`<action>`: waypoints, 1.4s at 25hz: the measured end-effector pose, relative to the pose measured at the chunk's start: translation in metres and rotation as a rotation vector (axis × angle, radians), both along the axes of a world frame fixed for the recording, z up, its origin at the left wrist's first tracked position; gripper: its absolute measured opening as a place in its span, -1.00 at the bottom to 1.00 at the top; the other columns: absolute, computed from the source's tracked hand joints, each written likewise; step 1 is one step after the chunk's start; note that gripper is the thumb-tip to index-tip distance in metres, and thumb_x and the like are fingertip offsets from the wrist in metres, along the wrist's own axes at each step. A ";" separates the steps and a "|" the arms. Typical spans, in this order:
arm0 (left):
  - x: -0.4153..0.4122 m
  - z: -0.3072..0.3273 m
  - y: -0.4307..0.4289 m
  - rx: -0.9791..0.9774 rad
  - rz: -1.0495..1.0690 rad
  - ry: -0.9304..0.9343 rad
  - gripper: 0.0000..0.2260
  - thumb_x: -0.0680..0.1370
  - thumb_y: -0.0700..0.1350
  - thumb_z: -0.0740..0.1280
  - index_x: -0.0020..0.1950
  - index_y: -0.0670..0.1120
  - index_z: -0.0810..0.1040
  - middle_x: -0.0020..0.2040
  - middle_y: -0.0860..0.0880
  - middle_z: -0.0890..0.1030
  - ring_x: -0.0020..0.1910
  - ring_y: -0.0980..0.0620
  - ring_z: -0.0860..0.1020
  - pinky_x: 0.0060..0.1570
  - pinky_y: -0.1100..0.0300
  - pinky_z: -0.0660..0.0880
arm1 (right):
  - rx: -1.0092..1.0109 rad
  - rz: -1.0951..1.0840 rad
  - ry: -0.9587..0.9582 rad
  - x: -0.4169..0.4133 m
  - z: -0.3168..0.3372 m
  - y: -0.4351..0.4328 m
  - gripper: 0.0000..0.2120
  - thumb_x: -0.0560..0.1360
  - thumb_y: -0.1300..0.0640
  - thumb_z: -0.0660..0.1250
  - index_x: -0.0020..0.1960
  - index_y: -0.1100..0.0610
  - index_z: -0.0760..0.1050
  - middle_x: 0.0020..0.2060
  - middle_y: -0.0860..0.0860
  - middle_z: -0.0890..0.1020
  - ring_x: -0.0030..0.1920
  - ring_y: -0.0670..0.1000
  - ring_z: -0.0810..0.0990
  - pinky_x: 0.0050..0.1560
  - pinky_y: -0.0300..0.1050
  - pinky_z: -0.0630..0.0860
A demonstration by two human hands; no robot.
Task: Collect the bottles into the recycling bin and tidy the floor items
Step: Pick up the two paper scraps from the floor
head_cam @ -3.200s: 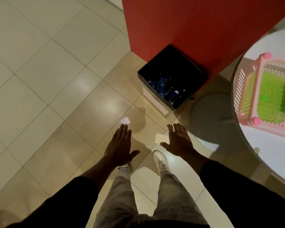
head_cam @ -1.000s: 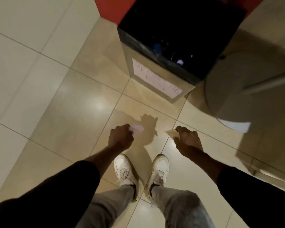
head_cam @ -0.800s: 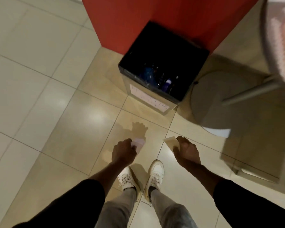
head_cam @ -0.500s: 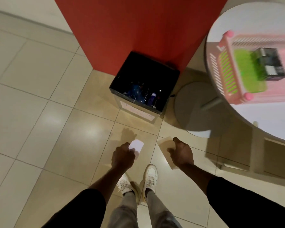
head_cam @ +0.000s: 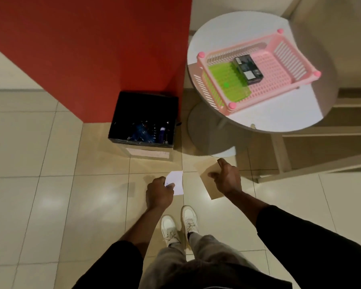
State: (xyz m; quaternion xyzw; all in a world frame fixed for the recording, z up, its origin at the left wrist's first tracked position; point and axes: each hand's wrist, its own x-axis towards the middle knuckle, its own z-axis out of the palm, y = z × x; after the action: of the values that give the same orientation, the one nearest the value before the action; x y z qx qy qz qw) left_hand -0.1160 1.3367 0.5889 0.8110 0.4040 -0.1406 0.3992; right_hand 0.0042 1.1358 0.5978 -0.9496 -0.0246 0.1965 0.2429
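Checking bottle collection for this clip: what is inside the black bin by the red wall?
Inside the black bin, bluish bottles and a purple-capped one lie at the bottom. Their number is unclear; the dark interior hides the rest.

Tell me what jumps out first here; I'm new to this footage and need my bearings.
The big red wall fills the upper left, with a black bin of bottles at its foot. On the round white table at upper right sits a pink basket. In the centre, the left hand holds a white paper and the right hand a tan envelope.

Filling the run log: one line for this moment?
left hand: white paper | right hand: tan card | bin: bottles inside
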 end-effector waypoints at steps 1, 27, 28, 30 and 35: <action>0.004 0.002 0.002 -0.003 0.007 -0.006 -0.71 0.56 -0.04 0.47 -0.25 -0.12 0.47 -0.18 -0.09 0.64 -0.11 -0.20 0.61 -0.25 0.12 0.36 | 0.014 -0.011 0.003 0.003 0.003 0.001 -0.62 0.49 0.08 0.53 0.24 0.10 0.52 0.09 0.09 0.71 0.03 0.18 0.66 -0.10 -0.06 0.55; 0.315 0.110 -0.168 0.103 0.109 -0.350 -0.66 0.52 0.00 0.52 -0.33 -0.12 0.49 -0.33 0.01 0.61 -0.24 -0.11 0.62 -0.20 0.11 0.51 | 0.435 -0.321 -0.171 0.284 0.114 -0.186 -0.51 0.46 0.00 0.57 0.29 0.10 0.49 0.16 0.08 0.69 0.03 0.13 0.67 0.06 0.21 0.67; 0.318 0.112 -0.170 0.113 0.102 -0.351 -0.61 0.53 -0.03 0.51 -0.38 -0.11 0.43 -0.39 0.03 0.55 -0.28 -0.12 0.59 -0.24 0.11 0.46 | 0.445 -0.332 -0.178 0.286 0.115 -0.187 -0.52 0.46 0.00 0.58 0.29 0.09 0.49 0.17 0.07 0.69 0.04 0.13 0.68 0.07 0.23 0.67; 0.344 0.113 -0.166 0.117 0.108 -0.347 -0.58 0.55 -0.06 0.49 -0.39 -0.12 0.37 -0.43 0.02 0.50 -0.27 -0.19 0.58 -0.24 0.04 0.49 | 0.475 -0.339 -0.164 0.311 0.114 -0.181 -0.51 0.45 -0.02 0.58 0.28 0.06 0.50 0.16 0.04 0.69 0.03 0.11 0.68 0.07 0.22 0.67; 0.403 0.108 -0.162 0.099 0.009 -0.274 -0.62 0.56 -0.07 0.48 -0.34 -0.19 0.41 -0.35 -0.16 0.58 -0.19 -0.28 0.61 -0.18 -0.07 0.54 | 0.460 -0.401 -0.174 0.354 0.118 -0.171 -0.55 0.44 -0.04 0.59 0.23 0.02 0.50 0.15 0.01 0.70 -0.03 0.05 0.68 -0.07 0.05 0.67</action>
State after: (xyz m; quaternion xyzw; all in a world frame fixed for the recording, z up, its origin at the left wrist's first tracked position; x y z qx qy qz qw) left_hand 0.2867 1.1750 0.6964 0.8394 0.3559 -0.0066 0.4108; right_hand 0.3580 0.9650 0.7161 -0.8689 0.0986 0.0518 0.4823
